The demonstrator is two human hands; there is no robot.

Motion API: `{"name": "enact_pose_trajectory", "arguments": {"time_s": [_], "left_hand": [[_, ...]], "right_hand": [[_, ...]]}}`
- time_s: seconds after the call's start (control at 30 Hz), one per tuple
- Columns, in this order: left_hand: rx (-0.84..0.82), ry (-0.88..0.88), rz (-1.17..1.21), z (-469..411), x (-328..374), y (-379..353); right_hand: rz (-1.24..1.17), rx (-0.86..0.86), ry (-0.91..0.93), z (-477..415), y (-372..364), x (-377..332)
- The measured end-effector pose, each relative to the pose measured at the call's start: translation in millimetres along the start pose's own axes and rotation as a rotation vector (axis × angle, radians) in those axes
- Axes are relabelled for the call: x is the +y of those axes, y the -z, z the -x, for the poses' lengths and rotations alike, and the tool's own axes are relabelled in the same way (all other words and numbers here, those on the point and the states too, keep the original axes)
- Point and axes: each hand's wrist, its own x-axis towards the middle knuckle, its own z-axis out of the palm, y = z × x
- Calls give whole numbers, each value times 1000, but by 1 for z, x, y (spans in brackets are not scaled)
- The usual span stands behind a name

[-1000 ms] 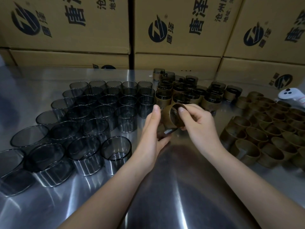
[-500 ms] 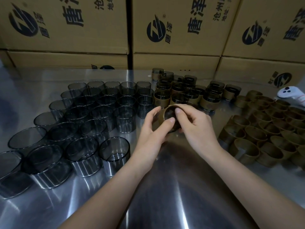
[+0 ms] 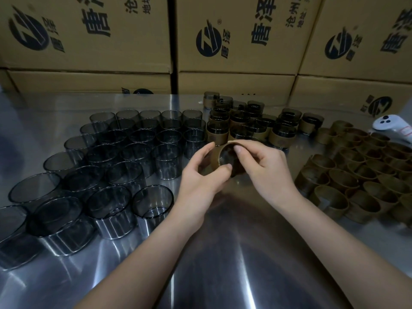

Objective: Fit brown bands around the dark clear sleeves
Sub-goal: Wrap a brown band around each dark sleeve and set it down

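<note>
Just above the middle of the frame, both hands hold one dark clear sleeve (image 3: 227, 156) raised off the shiny metal tabletop (image 3: 223, 253). It is tipped on its side so that its round mouth faces the camera. A brown band (image 3: 215, 161) sits around the sleeve, its edge showing along the left side of the rim. The left hand (image 3: 200, 175) has its grip clenched on the piece, with the thumb pressed at the lower rim and the forefinger hooked over the upper left edge. The right hand (image 3: 267, 168) grasps it from the right, fingers curled round the far side and the forefinger tip on the top of the rim. How far the band reaches along the sleeve cannot be told, since the fingers cover it. Over the left half of the frame many bare sleeves (image 3: 133, 152) stand upright in close rows, mouths up. In the upper centre, just beyond the hands, stands a cluster of banded sleeves (image 3: 245, 128), each wearing a brown wrap round its lower part. On the right side loose bands (image 3: 356, 177) lie packed together on the tabletop. A white controller (image 3: 392, 128) rests at the right edge, just beyond the bands. Along the top of the frame, cardboard boxes (image 3: 234, 34) printed with dark logos and characters are stacked behind the tabletop.
</note>
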Motion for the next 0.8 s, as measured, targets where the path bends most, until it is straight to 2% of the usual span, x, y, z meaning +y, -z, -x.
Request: {"name": "enact_pose_trajectory", "arguments": {"time_s": [0.5,0.8], "left_hand": [[-1,-21,-3,-1,-2,0],[5,-37,-23,-1,-1,-1]], "right_hand": [[-167,53,-65,-2,4,1],[-195,47,-36,-3,4,4]]}}
